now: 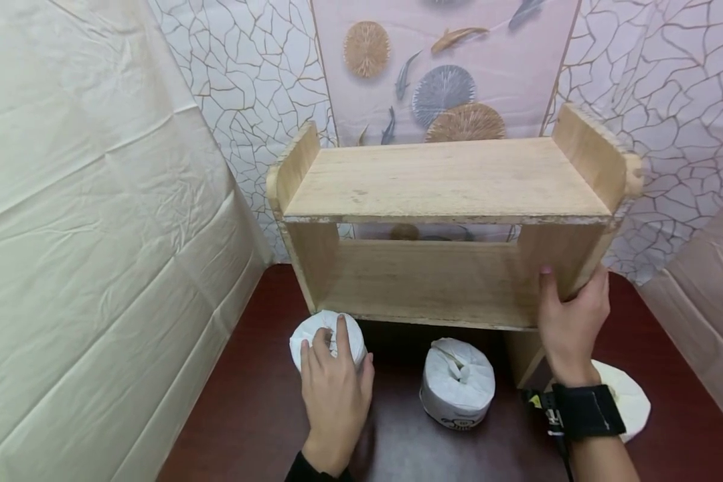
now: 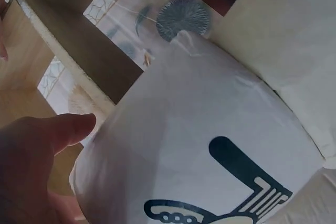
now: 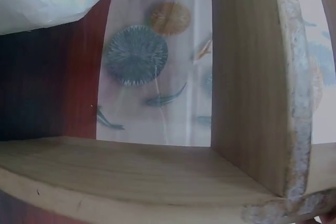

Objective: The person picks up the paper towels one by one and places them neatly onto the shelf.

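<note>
A white paper-wrapped toilet roll (image 1: 304, 333) is at the shelf's lower left corner, my left hand (image 1: 336, 395) gripping it with fingers over its top and thumb along its right side. Dark printing marks the roll's wrapper (image 2: 210, 103) in the left wrist view. My right hand (image 1: 575, 325) holds the right side panel of a wooden two-tier shelf (image 1: 446, 181), thumb on the inner face and fingers behind the edge. The shelf's boards (image 3: 252, 77) fill much of the right wrist view.
Another wrapped roll (image 1: 458, 381) stands on the dark red table (image 1: 410, 448) before the opening under the shelf. Partly behind my right wrist lies a white round object (image 1: 629, 402). Cream fabric (image 1: 108, 234) walls the left side; a patterned cloth hangs behind.
</note>
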{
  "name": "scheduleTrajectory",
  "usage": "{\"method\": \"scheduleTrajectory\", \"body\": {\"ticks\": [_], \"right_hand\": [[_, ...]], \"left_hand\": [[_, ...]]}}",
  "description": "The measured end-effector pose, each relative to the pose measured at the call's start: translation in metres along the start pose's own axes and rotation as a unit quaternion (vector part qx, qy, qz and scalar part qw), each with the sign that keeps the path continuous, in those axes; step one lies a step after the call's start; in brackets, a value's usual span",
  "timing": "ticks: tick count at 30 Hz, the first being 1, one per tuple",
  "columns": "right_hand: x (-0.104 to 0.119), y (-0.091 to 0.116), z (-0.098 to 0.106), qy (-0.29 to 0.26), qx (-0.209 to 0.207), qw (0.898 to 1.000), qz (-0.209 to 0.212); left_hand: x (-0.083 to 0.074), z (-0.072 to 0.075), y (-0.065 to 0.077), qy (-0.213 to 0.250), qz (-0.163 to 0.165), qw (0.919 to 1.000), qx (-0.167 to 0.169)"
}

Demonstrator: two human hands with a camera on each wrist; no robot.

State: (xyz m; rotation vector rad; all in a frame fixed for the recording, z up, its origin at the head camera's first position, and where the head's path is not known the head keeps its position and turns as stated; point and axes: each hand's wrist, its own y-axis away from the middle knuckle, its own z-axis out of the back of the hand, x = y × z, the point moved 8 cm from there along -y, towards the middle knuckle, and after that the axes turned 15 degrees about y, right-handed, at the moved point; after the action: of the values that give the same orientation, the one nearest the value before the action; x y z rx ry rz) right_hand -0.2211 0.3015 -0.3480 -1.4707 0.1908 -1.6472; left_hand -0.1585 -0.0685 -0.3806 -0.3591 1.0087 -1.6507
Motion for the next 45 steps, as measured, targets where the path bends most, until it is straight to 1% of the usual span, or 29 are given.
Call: {"method": "scheduleTrajectory", "body": {"ticks": [2,5,9,15,19,24,26,29,34,37,40,42,45], "right_hand": [[-0.005,-0.003,-0.001,-0.002,-0.003,1.000,-0.010],[-0.012,-0.005,-0.008,-0.006,0.012,0.999,-0.033],[-0.018,-0.007,-0.015,-0.022,0.032,0.998,-0.048],[-0.026,-0.005,-0.016,-0.053,0.033,0.996,-0.061],[-0.030,0.001,-0.018,-0.073,0.030,0.995,-0.060],[-0.035,0.007,-0.019,-0.076,0.015,0.995,-0.055],[-0.033,0.006,-0.020,-0.079,0.016,0.996,-0.049],[-0.027,-0.002,-0.021,-0.086,0.014,0.996,-0.033],[-0.017,-0.008,-0.021,-0.095,0.005,0.995,-0.022],[-0.006,-0.009,-0.017,-0.105,-0.006,0.994,-0.018],[0.004,-0.007,-0.011,-0.113,-0.013,0.993,-0.021],[0.006,-0.005,-0.009,-0.115,-0.012,0.993,-0.025],[-0.003,0.000,-0.014,-0.112,-0.006,0.993,-0.038]], "left_hand": [[0.002,0.000,-0.001,0.015,0.007,0.9999,0.000],[0.003,0.000,-0.003,0.026,0.013,0.9996,0.003],[0.002,-0.001,-0.005,0.010,0.010,0.9998,0.014],[-0.001,-0.003,-0.005,-0.022,-0.001,0.9996,0.017],[-0.001,-0.003,-0.001,-0.041,-0.013,0.9989,0.017],[0.002,-0.002,0.003,-0.051,-0.032,0.9981,0.013],[0.003,-0.001,0.002,-0.051,-0.035,0.9980,0.009],[0.005,-0.003,-0.006,-0.046,-0.038,0.9982,0.007],[0.008,-0.002,-0.016,-0.019,-0.047,0.9984,0.023],[0.010,-0.001,-0.019,0.001,-0.056,0.9977,0.039],[0.013,0.000,-0.019,0.018,-0.058,0.9960,0.066],[0.017,0.002,-0.018,0.032,-0.053,0.9943,0.087],[0.023,0.006,-0.013,0.056,-0.041,0.9903,0.120]]}}
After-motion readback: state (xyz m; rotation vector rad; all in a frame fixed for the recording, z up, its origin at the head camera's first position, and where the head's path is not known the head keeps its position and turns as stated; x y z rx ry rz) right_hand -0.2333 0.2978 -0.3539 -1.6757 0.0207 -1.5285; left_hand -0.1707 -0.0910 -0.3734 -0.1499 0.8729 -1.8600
